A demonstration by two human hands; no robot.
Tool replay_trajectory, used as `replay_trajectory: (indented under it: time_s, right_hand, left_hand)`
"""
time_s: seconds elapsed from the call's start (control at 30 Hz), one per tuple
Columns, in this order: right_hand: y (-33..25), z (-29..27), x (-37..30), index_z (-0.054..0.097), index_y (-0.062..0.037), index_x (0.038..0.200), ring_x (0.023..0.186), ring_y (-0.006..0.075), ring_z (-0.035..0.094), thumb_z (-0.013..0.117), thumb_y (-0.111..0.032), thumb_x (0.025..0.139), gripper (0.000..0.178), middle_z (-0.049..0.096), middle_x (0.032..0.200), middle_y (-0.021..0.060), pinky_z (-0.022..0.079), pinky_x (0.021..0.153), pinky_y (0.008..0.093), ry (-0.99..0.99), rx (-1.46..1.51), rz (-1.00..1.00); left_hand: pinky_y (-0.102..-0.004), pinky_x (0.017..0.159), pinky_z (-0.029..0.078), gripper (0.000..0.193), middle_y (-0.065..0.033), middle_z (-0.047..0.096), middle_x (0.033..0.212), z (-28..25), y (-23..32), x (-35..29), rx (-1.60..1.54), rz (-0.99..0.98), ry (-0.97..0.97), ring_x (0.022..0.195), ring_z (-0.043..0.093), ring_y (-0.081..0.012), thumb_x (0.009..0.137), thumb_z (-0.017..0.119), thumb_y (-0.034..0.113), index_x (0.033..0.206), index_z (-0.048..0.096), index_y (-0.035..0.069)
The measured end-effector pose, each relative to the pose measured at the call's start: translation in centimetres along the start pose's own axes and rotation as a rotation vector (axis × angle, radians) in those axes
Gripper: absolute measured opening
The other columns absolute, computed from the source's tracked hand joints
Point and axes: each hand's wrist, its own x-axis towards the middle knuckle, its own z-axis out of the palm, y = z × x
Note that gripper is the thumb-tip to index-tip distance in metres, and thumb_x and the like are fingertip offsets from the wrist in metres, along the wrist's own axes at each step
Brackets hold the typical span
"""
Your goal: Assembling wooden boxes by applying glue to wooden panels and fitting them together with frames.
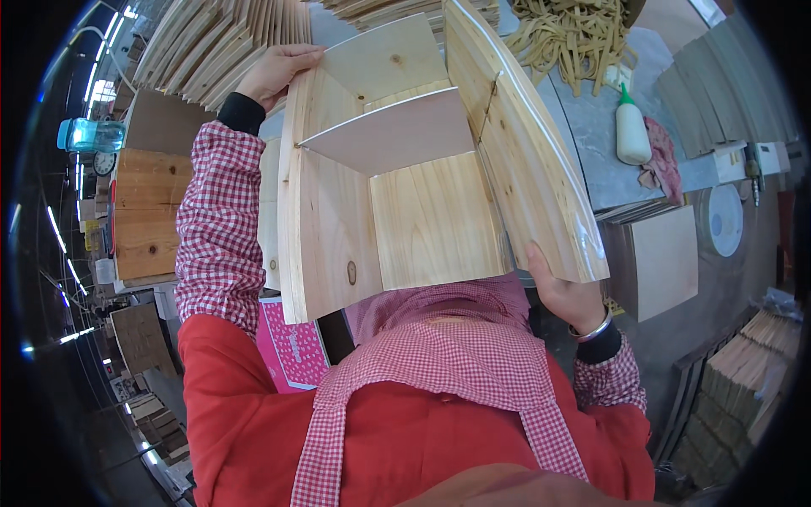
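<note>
A partly assembled wooden box [435, 220] of pale, knotty boards is tilted up in front of me, with a thin divider panel [389, 133] set across its inside. My left hand [276, 74] grips the far end of its left side board, fingers bent over the edge. Around the near lower edge of the right side board [541, 160], my right hand [564, 293] is closed, its thumb up on the wood and its other fingers mostly hidden behind. The right board leans outward, and a dark gap shows along its joint near the front corner.
Stacked thin boards [224, 51] stand at the far left. A pile of tan bands [570, 38], a white glue bottle with green tip [631, 131] and a reddish cloth [663, 160] lie on the grey table [608, 182]. Panel stacks [663, 262] stand at right; a pink box [291, 346] sits below.
</note>
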Motion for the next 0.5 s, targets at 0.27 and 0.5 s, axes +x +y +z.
replay_trajectory:
  time_s: [0.27, 0.5]
  right_hand:
    - [-1.2, 0.2, 0.1, 0.063, 0.0051, 0.090, 0.061, 0.0218, 0.067, 0.067, -0.005, 0.080, 0.014, 0.066, 0.069, 0.0129, 0.051, 0.054, 0.0296, 0.092, 0.076, -0.040]
    - [-1.5, 1.5, 0.2, 0.061, 0.0046, 0.088, 0.061, 0.0257, 0.064, 0.065, -0.003, 0.079, 0.013, 0.063, 0.073, 0.0138, 0.050, 0.055, 0.0325, -0.002, 0.010, -0.086]
  left_hand:
    - [-0.0246, 0.075, 0.055, 0.029, -0.0102, 0.069, 0.101, 0.3, 0.0, -0.2, 0.053, 0.016, 0.032, 0.083, 0.067, -0.0134, 0.093, 0.060, 0.016, 0.116, 0.065, 0.000]
    - [-0.0242, 0.074, 0.054, 0.029, -0.0098, 0.069, 0.100, 0.0, -0.4, 0.0, 0.023, 0.048, 0.037, 0.082, 0.066, -0.0132, 0.092, 0.061, 0.017, 0.116, 0.065, 0.000]
